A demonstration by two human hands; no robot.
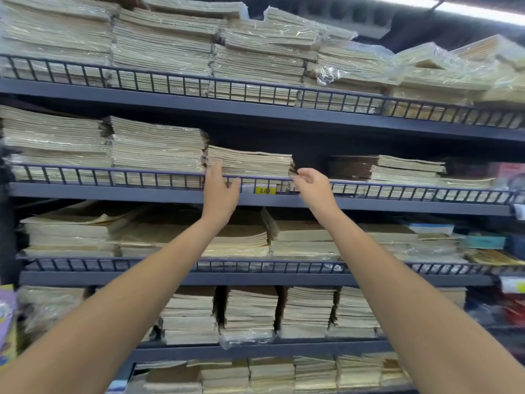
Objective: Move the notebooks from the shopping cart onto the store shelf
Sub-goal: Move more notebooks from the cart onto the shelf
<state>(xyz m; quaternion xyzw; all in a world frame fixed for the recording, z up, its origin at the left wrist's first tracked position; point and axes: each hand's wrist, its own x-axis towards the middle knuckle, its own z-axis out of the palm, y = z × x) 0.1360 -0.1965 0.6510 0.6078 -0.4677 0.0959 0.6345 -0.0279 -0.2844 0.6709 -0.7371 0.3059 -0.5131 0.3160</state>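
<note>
Head view: two bare forearms stretch up from the near edge of the frame toward the second tier of a dark grey-blue metal store shelf [113, 196]. The left hand [220, 194] has its fingers straight and close together, laid flat against the left end of a stack of thin cream-paged notebooks [250, 163]. The right hand [312, 186] has its fingers curled, and thumb and forefinger appear to nip the stack's right front corner.

The stack already sits on the shelf, behind a black wire rail [113, 177] and above a yellow price tag [265, 190]. The shopping cart is out of view. The step looks like the final squaring-up of a placed batch. The next move would call for letting go cleanly without dragging the top copies forward over the rail.

The notebooks are soft, flat and slightly bowed, with ragged paper edges. A taller film-wrapped pile [156, 149] stands just left of them, and a brown-covered pile [383, 166] lies apart to the right. Glossy wrapped bundles crowd the tier above.
</note>
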